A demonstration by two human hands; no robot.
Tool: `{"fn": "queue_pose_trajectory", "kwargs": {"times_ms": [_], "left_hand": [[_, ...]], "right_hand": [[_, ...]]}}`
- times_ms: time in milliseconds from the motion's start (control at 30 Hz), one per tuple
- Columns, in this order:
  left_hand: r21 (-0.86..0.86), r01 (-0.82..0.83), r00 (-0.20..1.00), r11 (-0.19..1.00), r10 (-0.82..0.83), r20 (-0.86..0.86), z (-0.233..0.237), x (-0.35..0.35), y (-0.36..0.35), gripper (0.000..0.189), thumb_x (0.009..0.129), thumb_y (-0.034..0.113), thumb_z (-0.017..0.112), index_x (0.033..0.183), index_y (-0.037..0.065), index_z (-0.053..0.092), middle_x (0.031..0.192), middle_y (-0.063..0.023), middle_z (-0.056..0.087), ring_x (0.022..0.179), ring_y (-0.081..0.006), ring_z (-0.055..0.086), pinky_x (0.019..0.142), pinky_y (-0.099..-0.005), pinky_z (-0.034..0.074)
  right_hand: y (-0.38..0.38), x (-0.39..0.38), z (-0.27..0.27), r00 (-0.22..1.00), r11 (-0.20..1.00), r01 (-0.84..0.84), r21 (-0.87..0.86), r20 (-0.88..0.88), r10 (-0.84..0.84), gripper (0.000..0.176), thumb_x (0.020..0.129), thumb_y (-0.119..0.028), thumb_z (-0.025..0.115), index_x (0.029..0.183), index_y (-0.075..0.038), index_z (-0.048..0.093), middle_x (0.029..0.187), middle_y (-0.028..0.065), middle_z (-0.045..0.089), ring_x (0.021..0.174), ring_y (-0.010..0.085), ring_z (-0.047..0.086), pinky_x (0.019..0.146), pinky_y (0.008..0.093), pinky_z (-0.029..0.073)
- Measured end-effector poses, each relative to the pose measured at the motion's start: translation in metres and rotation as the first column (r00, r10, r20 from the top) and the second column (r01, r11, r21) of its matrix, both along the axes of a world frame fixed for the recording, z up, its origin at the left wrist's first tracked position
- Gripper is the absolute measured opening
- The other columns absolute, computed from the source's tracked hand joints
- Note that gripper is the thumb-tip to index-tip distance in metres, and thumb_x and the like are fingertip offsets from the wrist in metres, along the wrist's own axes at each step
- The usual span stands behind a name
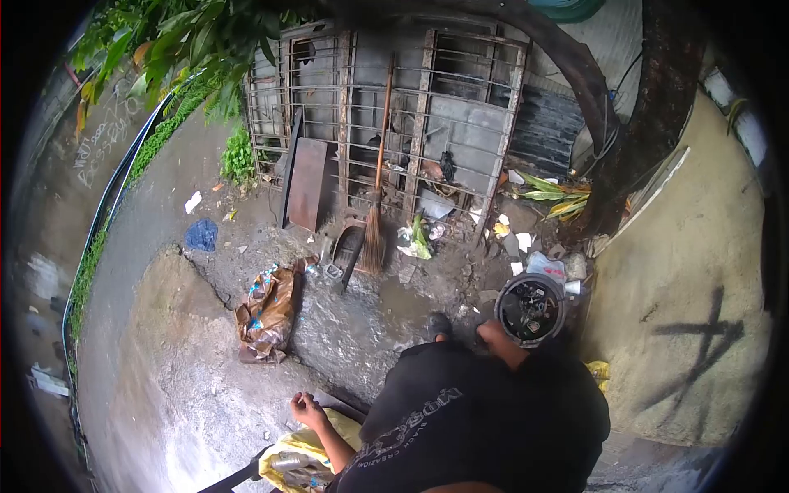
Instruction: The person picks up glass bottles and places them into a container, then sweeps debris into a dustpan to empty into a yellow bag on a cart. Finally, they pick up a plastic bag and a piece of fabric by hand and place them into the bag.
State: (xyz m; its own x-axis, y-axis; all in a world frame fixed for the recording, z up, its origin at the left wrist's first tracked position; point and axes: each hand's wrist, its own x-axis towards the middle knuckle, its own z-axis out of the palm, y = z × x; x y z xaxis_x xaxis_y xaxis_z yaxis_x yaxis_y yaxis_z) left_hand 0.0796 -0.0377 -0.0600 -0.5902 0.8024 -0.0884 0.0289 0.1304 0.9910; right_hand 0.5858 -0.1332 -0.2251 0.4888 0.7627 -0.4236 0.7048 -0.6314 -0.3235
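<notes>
My left hand (308, 409) is held out over the ground beside a yellow sack (283, 460), its fingers loosely curled and apart with nothing visible in them. A clear plastic bottle (289, 462) shows in the sack's mouth. My right hand (493, 335) is closed like a fist at the left side of a round dark bucket (560, 306). Whether it grips the rim or something small is hidden. Mixed small bits (530, 311) lie in dark contents inside the bucket. A black shirt (485, 411) covers my torso.
A crumpled brown bag (269, 311) lies ahead on wet concrete. A stick broom (374, 234) and a dustpan (349, 246) lean by a rusty metal grille (345, 107). Litter surrounds a tree trunk (637, 123). A marked wall (682, 329) stands at right.
</notes>
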Motion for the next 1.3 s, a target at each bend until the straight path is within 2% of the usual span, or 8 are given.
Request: {"fn": "queue_pose_trajectory", "kwargs": {"times_ms": [33,167,267,333,467,700,1000,1300], "left_hand": [[-0.009,-0.024,0.999,1.0,0.024,-0.021,-0.029,-0.011,0.001,0.014,0.077,0.004,0.056,0.09,0.002,0.049,0.064,-0.0029,0.051,0.048,-0.0065,0.041,0.04,-0.0197,0.033],[-0.204,-0.071,0.996,0.976,0.081,0.04,-0.047,-0.009,-0.019,0.012,0.077,0.004,0.055,0.088,0.001,0.05,0.063,-0.0067,0.054,0.05,-0.0097,0.048,0.041,-0.0213,0.037],[-0.266,-0.106,0.994,0.958,0.106,-0.015,-0.021,-0.012,-0.034,0.014,0.078,0.006,0.057,0.09,0.0,0.051,0.067,-0.007,0.056,0.053,-0.0104,0.05,0.045,-0.0216,0.041],[-0.255,-0.08,0.993,0.964,0.056,-0.101,-0.018,-0.018,-0.038,0.015,0.078,0.005,0.057,0.09,-0.001,0.052,0.068,-0.0067,0.057,0.053,-0.0093,0.049,0.045,-0.0203,0.039],[-0.28,-0.06,0.997,0.958,0.047,-0.055,-0.009,-0.025,-0.027,0.018,0.077,0.007,0.058,0.091,-0.001,0.05,0.069,-0.006,0.055,0.054,-0.0083,0.048,0.045,-0.0193,0.038],[-0.586,0.065,0.902,0.808,-0.299,-0.311,-0.046,-0.039,0.018,0.035,0.073,0.022,0.062,0.098,0.0,0.052,0.073,-0.014,0.06,0.065,-0.0216,0.057,0.063,-0.0316,0.044],[-0.814,0.129,0.842,0.566,-0.496,-0.212,-0.195,0.08,0.156,0.083,0.063,0.037,0.069,0.125,0.0,0.029,0.112,-0.0222,0.049,0.101,-0.0354,0.05,0.087,-0.0391,0.04],[-0.814,0.111,0.398,0.571,-0.776,-0.489,-0.324,0.253,0.401,0.089,0.063,0.031,0.069,0.133,0.006,0.019,0.128,-0.0178,0.036,0.119,-0.0332,0.033,0.097,-0.0472,0.025]], "right_hand": [[0.031,0.005,0.031,0.966,0.958,0.219,-0.187,-0.097,-0.24,0.019,0.066,-0.022,0.053,0.071,-0.007,0.063,0.078,0.0136,0.062,0.077,0.025,0.061,0.064,0.0364,0.047],[0.076,0.018,0.123,0.929,0.95,0.312,-0.026,-0.2,-0.31,0.035,0.063,-0.027,0.054,0.086,-0.003,0.064,0.1,0.0191,0.058,0.099,0.032,0.053,0.085,0.0378,0.041],[0.068,0.035,0.032,0.866,0.893,0.448,0.036,-0.265,-0.424,0.026,0.065,-0.028,0.058,0.078,-0.006,0.061,0.095,0.0149,0.06,0.091,0.0308,0.055,0.081,0.037,0.043],[0.049,0.042,-0.007,0.898,0.892,0.417,0.174,-0.232,-0.375,0.012,0.066,-0.016,0.063,0.076,-0.015,0.056,0.054,0.0019,0.053,0.044,0.0163,0.05,0.038,0.0322,0.038],[0.009,0.048,-0.057,0.889,0.902,0.417,0.109,-0.254,-0.381,0.01,0.068,-0.018,0.061,0.076,-0.014,0.057,0.057,0.0009,0.053,0.045,0.0144,0.05,0.039,0.0311,0.037],[0.002,0.0,0.059,0.96,0.962,0.269,-0.051,-0.069,-0.272,0.028,0.065,-0.024,0.059,0.085,-0.004,0.059,0.085,0.0172,0.061,0.084,0.0329,0.058,0.075,0.0395,0.044],[0.393,0.093,0.081,0.936,0.955,-0.292,0.061,0.225,0.272,0.039,0.067,-0.013,0.058,0.105,-0.007,0.051,0.103,0.014,0.055,0.093,0.0334,0.052,0.08,0.0409,0.042],[0.732,0.149,0.047,0.187,0.538,-0.825,-0.175,0.814,0.55,0.068,0.066,-0.008,0.06,0.128,-0.022,0.034,0.137,0.0063,0.023,0.124,0.0297,0.026,0.097,0.0521,0.023]]}}
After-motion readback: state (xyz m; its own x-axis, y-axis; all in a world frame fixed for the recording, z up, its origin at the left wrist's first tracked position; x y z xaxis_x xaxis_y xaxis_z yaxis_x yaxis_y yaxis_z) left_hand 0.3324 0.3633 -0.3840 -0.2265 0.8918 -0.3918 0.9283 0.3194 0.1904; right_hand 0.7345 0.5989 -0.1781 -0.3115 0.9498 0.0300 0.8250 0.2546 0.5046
